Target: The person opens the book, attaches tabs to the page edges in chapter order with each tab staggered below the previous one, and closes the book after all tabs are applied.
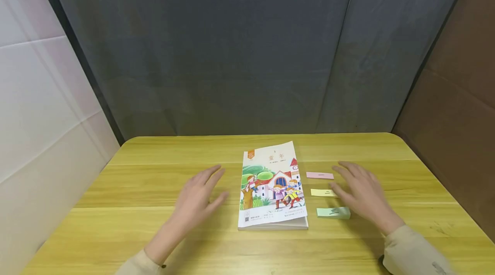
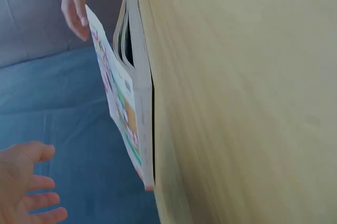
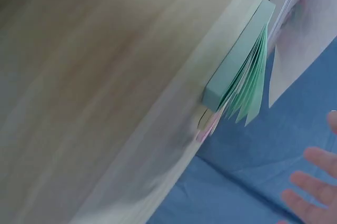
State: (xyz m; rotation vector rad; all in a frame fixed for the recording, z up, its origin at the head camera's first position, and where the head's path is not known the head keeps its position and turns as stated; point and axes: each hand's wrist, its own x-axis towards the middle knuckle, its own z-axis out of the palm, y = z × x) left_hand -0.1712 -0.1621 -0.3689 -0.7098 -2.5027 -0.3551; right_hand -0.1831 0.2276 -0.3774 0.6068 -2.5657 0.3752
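Head view: the left hand (image 1: pixel 199 197) is hovering over the worktop (image 1: pixel 116 197), toward the left edge from the illustrated paperback (image 1: pixel 270 184), fingers extended, thumb standing wide. The right hand (image 1: pixel 361 191) is hovering toward the right edge, near the yellow sticky-note pad (image 1: pixel 322 192), fingers likewise extended and thumb apart. The paperback is lying about midway between the side edges, top end near the far edge, cover lifting at its near right corner. Its title is showing "童年"; smaller print is illegible. The pink sticky-note pad (image 1: pixel 319 175) is lying farthest, the green sticky-note pad (image 1: pixel 331 213) nearest the front edge; their dark markings are unreadable.
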